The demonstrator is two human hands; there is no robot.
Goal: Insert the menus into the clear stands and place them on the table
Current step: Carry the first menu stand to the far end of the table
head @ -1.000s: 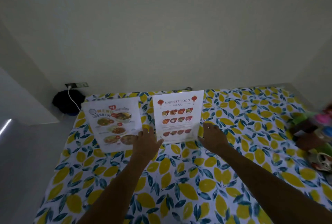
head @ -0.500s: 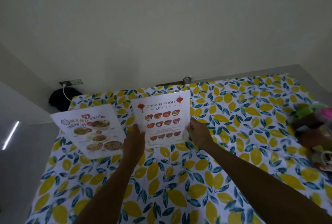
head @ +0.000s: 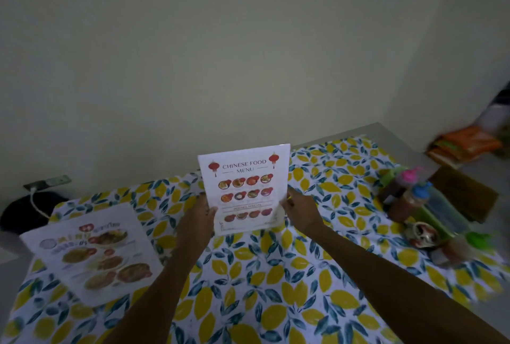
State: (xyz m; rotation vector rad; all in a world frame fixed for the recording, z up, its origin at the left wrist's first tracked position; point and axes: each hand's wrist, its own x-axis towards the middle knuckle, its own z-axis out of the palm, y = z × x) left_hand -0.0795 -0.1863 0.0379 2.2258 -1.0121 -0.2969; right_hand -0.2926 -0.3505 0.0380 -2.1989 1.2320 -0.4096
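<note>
The white sheet headed "Chinese Food Menu" point(head: 244, 189), printed with red lanterns and small round dishes, is held upright above the table covered with a yellow-lemon and blue-leaf cloth point(head: 270, 288). It is gripped at its two lower side edges: the left hand point(head: 197, 222) is closed on the left edge, the right hand point(head: 299, 212) on the right edge. The hands are kept apart, one on each side of the sheet, probably so that it stays flat and its printed face remains readable. A faint glassy edge is seen at the lower right corner of this menu, so it is judged to be already inside a clear stand; this cannot be told with certainty. Whether its base touches the cloth cannot be told either.

To the left of the Chinese menu, a second white menu with photographs of orange dishes point(head: 93, 252) is seen, a little blurred. Whether it stands in a holder or lies flat cannot be told.

To the right of the Chinese menu, well apart, a green caddy with sauce bottles with pink and blue caps point(head: 414, 197) is placed near the table edge.

Two menus are counted, and two hands. The number of bottles cannot be counted because of blur.
</note>
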